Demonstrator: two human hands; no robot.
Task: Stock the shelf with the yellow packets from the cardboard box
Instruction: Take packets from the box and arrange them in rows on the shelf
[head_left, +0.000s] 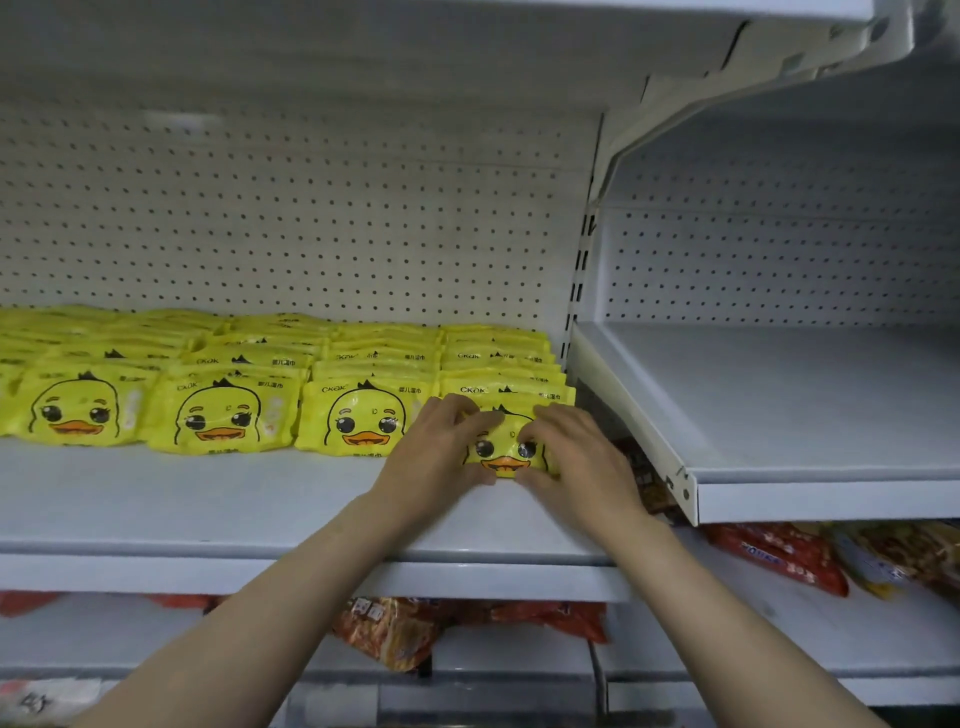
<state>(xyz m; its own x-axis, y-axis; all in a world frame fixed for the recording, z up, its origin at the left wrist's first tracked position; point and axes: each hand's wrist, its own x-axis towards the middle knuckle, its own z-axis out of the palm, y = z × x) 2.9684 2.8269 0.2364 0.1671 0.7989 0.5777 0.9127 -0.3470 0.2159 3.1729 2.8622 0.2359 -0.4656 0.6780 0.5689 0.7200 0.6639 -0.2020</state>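
Rows of yellow packets (223, 410) printed with a duck face stand on the white shelf (208, 499), several deep, reaching back to the pegboard. At the right end of the front row, one yellow packet (505, 449) stands upright between my hands. My left hand (436, 447) grips its left side, fingers curled over the top edge and thumb under the bottom. My right hand (576, 452) grips its right side the same way. The cardboard box is out of view.
A second white shelf (779, 405) sits to the right, slightly higher, its corner bracket jutting out near my right wrist. Red and orange snack bags (779, 556) lie on the lower shelves. A slotted upright post (579, 280) divides the two bays.
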